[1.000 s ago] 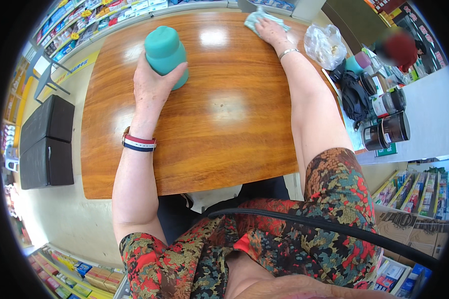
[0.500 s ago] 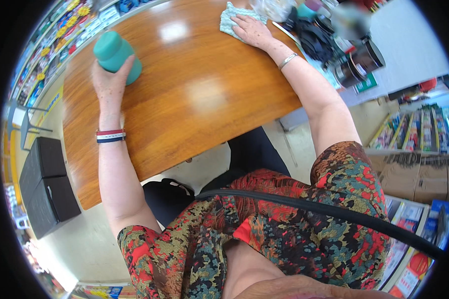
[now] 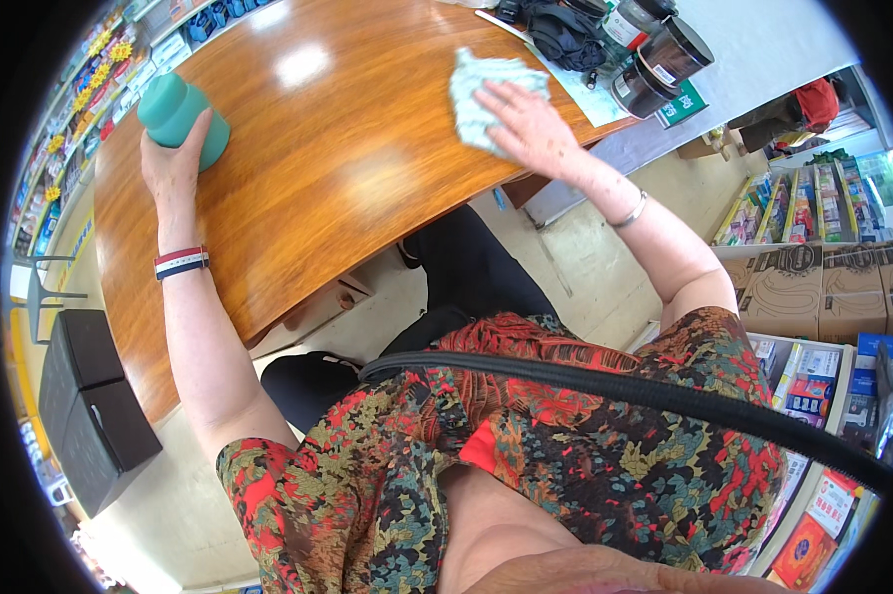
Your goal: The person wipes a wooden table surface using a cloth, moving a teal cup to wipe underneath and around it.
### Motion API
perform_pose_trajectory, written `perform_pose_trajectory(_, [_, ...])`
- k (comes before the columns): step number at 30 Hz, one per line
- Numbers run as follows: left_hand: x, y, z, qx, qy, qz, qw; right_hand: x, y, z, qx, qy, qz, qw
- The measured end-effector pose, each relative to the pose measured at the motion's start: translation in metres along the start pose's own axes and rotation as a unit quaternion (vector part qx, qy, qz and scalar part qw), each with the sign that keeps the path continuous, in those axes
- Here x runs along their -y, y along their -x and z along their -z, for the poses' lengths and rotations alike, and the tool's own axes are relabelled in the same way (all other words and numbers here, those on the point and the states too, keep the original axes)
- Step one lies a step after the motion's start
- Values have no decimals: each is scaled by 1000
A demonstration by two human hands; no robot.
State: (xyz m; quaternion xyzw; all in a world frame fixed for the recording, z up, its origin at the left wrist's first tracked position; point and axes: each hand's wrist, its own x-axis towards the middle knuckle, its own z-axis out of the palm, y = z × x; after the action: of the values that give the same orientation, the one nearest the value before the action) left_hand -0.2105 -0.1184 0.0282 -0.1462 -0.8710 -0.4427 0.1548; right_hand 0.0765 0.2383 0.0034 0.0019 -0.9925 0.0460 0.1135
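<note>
My left hand (image 3: pixel 174 168) is wrapped round a teal bottle (image 3: pixel 171 107) with a wide rounded cap. The bottle is tilted in this view, at the left part of a glossy brown wooden table (image 3: pixel 328 158). Whether its base touches the wood, I cannot tell. Over toward the table's right side, my right hand (image 3: pixel 534 129) presses down on a pale green-white cloth (image 3: pixel 474 97) and keeps hold of it against the surface. The fingers lie over the cloth's right part, and some of the cloth bunches out beyond them.
Dark-lidded jars (image 3: pixel 654 74) and a black bundle (image 3: pixel 563 38) crowd a white surface at the far right. A black cabinet (image 3: pixel 100 396) stands on the floor at left. Stocked shelves (image 3: pixel 70 129) line the left; cardboard boxes (image 3: pixel 783 292) are stacked at right.
My right hand has drawn the cloth nearer to me across the wood. The bottle and my left hand appear farther left, while the whole view has shifted too.
</note>
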Motion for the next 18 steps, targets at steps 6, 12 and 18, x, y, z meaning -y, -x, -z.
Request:
perform_pose_trajectory(6, [6,-2,2,11,43,-3,999,63,-20,5,5,-61,206,977])
perform_pose_trajectory(12, [9,0,-3,9,77,-74,994,-17,-99,-50,10,25,127,992])
perform_pose_trajectory(18, [-1,7,-9,20,79,-50,995,-90,-42,-19,4,-31,8,999])
